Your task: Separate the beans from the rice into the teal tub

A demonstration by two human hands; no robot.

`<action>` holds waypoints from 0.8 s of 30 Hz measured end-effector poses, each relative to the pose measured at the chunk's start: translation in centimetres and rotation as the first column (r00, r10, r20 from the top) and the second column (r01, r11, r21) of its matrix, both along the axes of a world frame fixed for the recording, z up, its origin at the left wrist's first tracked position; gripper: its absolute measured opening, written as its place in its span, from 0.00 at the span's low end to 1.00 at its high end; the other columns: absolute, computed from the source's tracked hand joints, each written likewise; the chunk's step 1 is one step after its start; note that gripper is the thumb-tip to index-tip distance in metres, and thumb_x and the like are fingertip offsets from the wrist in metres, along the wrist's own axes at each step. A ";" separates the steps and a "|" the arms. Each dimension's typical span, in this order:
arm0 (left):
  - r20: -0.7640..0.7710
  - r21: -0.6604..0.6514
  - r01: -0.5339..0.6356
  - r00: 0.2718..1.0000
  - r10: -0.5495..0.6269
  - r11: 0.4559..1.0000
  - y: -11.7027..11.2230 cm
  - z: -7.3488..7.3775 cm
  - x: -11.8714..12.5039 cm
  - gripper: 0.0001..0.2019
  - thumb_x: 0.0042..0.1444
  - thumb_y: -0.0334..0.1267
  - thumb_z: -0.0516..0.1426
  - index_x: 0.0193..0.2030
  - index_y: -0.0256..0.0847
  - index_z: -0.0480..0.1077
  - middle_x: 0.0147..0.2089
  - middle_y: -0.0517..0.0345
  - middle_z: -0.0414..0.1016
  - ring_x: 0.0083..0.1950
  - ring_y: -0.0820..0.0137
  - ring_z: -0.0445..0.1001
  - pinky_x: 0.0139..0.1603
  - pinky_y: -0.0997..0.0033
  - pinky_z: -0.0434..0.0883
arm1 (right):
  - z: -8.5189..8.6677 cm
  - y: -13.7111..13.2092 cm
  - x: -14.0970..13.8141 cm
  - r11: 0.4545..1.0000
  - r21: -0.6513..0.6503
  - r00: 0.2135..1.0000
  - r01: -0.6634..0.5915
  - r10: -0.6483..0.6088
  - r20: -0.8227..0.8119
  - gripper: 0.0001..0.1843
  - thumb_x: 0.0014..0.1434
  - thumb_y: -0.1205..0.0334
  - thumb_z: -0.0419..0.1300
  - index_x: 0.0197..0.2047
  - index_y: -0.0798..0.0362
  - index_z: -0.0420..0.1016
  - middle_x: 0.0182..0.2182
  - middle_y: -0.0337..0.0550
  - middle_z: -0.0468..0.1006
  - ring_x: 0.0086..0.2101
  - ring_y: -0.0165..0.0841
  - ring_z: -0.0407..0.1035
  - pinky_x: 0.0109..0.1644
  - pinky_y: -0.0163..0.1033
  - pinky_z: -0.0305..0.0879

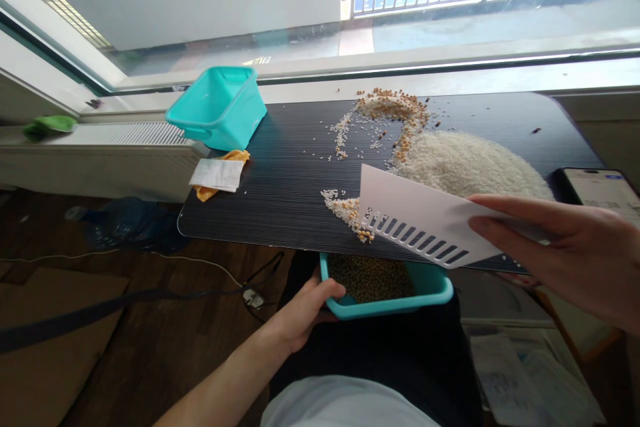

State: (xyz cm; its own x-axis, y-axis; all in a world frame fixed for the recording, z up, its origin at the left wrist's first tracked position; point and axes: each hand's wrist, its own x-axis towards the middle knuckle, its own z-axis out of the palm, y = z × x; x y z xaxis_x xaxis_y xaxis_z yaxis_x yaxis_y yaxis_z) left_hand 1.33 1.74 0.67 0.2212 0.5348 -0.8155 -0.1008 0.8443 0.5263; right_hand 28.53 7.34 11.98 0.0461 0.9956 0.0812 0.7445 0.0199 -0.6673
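My left hand (310, 304) grips the left end of a teal plastic bin (390, 308), thumb over its rim. The bin sits at the table's front edge, above my lap, with small brown-green grains (373, 278) inside. In my right hand (555, 240) is a white slotted scoop (415, 210), held by its handle over the table. Its slotted edge is beside a small pile of rice and yellowish grains (345, 208) near the front edge. Behind the scoop lies a large mound of white rice (470, 160). A curved band of brown grains mixed with rice (395, 107) lies farther back.
A second teal bin (220, 107) stands at the table's back left. A folded white cloth (217, 174) on an orange one lies at the left edge. The phone (597, 186) is at the right end. The window (225, 0) borders the dark table (285, 200).
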 end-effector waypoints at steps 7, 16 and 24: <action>0.001 -0.004 0.002 1.000 -0.002 1.000 0.1 0.0 0.1 0.20 0.42 0.41 0.61 0.44 0.40 0.69 0.40 0.57 0.73 0.44 0.65 0.70 0.43 0.65 0.69 | -0.7 -0.2 0.4 0.998 -0.019 0.997 -0.056 0.055 -0.048 0.16 0.47 0.47 0.61 0.32 0.46 0.84 0.16 0.36 0.76 0.13 0.30 0.63 0.13 0.36 0.59; 0.009 0.007 0.012 1.000 -0.012 1.000 0.0 0.0 0.1 0.22 0.42 0.42 0.61 0.46 0.39 0.69 0.41 0.55 0.74 0.45 0.64 0.70 0.43 0.64 0.69 | -0.4 0.4 0.0 0.999 0.029 0.999 -0.046 0.046 0.005 0.15 0.49 0.47 0.61 0.33 0.44 0.84 0.11 0.33 0.67 0.17 0.33 0.69 0.22 0.37 0.68; -0.005 0.006 -0.012 1.000 0.012 1.000 0.0 0.1 -0.3 0.19 0.42 0.42 0.62 0.42 0.40 0.70 0.40 0.57 0.74 0.44 0.65 0.70 0.43 0.65 0.69 | -0.3 0.4 -0.7 0.996 -0.003 0.995 -0.094 0.094 -0.029 0.15 0.49 0.46 0.61 0.33 0.44 0.84 0.12 0.33 0.69 0.13 0.29 0.62 0.16 0.36 0.61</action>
State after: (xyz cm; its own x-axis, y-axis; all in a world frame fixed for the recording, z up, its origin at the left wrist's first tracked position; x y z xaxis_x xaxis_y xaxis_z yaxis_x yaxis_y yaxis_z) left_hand 1.07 1.71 0.81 0.2108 0.5421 -0.8134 -0.1080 0.8399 0.5318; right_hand 27.80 7.76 11.70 -0.0455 0.9960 0.0772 0.7202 0.0863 -0.6884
